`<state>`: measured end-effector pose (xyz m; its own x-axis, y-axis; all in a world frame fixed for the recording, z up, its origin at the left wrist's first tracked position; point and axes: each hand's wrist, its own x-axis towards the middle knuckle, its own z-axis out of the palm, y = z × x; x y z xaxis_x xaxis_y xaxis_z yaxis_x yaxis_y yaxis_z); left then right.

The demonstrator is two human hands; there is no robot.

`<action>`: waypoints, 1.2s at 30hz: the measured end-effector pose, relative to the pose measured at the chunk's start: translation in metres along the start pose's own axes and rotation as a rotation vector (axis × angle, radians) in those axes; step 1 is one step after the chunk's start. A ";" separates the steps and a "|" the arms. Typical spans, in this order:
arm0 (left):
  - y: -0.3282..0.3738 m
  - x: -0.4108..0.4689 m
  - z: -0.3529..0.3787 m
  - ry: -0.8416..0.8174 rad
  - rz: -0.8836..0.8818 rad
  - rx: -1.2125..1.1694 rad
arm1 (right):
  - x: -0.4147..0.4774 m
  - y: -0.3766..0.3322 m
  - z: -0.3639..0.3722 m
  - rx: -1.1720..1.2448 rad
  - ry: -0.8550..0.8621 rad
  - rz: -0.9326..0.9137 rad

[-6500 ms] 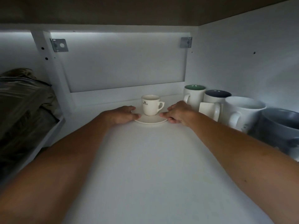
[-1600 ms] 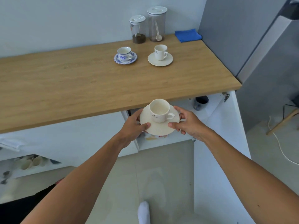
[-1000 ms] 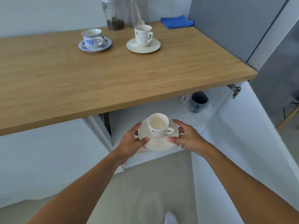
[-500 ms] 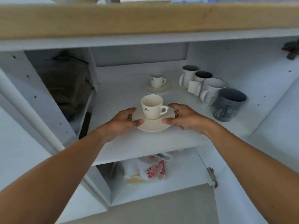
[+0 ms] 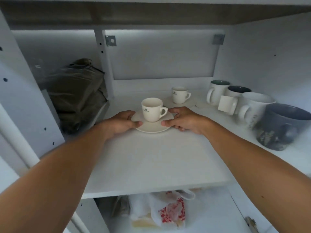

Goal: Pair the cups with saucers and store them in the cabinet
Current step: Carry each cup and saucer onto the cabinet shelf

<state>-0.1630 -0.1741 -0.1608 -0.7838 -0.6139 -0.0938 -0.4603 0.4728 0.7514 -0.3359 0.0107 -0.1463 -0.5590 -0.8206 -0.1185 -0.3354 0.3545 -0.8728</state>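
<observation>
White cup [image 5: 152, 109] stands upright on its saucer [image 5: 152, 128], handle to the right. I pinch the saucer's rim from both sides, left hand [image 5: 121, 122] and right hand [image 5: 184, 120], thumbs on top. It is at the middle of the cabinet shelf [image 5: 151, 158] — in front of another cup [image 5: 179, 95], with mugs [image 5: 252, 105] lined along the right.

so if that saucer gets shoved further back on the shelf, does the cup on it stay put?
Probably slides: the cup only stands loose on the smooth saucer. Narrow foot, so a jerk may tip it. Looks ceramic; likely chips if knocked.
</observation>
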 end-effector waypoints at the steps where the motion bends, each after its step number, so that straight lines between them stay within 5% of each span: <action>1: -0.002 0.007 -0.004 0.004 -0.008 0.006 | 0.009 -0.002 0.001 -0.005 0.008 -0.006; 19: -0.015 0.092 -0.039 0.097 -0.016 0.234 | 0.114 -0.019 0.021 0.103 0.209 -0.028; 36: -0.015 0.093 -0.033 0.142 -0.100 0.277 | 0.116 -0.018 0.024 0.129 0.308 0.000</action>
<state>-0.2156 -0.2592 -0.1590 -0.6722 -0.7386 -0.0519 -0.6431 0.5476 0.5353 -0.3763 -0.1014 -0.1551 -0.7686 -0.6397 0.0126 -0.2472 0.2787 -0.9280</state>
